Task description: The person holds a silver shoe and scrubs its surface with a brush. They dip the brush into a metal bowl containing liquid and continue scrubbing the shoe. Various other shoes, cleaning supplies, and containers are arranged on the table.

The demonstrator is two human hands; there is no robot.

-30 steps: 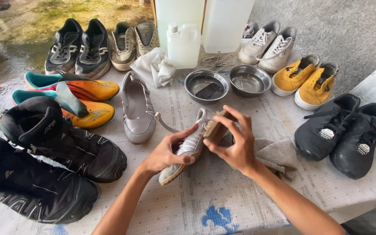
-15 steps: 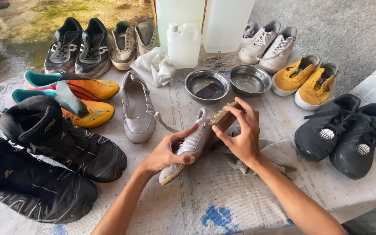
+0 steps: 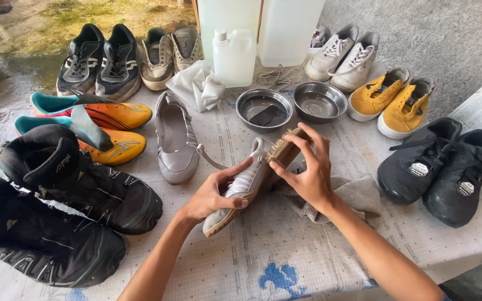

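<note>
Wood and bristle meet pale leather near the middle of the surface (image 3: 308,262): the right hand (image 3: 308,175) is closed around a wooden scrubbing brush (image 3: 285,149), fingers over its back, pressing the bristles against the heel end of a grey-white flat shoe with a tan sole (image 3: 241,189). The left hand (image 3: 213,195) wraps that shoe from the side, thumb on top, tilting it with the toe toward the near edge, seemingly so the heel stands steady under the brush. A crumpled grey cloth (image 3: 352,195) lies beneath the right wrist, probably to catch drips. Just left, its matching grey flat shoe (image 3: 175,139) lies sole-down. Toward the far edge stand two steel bowls (image 3: 291,105), within reach of the brush, and a white plastic jug (image 3: 234,56). Black boots (image 3: 68,212) fill the left edge, black lace-up shoes (image 3: 439,167) the right. Against half a second ago, the brush sits slightly nearer the heel tip and the right fingers are more spread; the left hand's grip looks unchanged.
</note>
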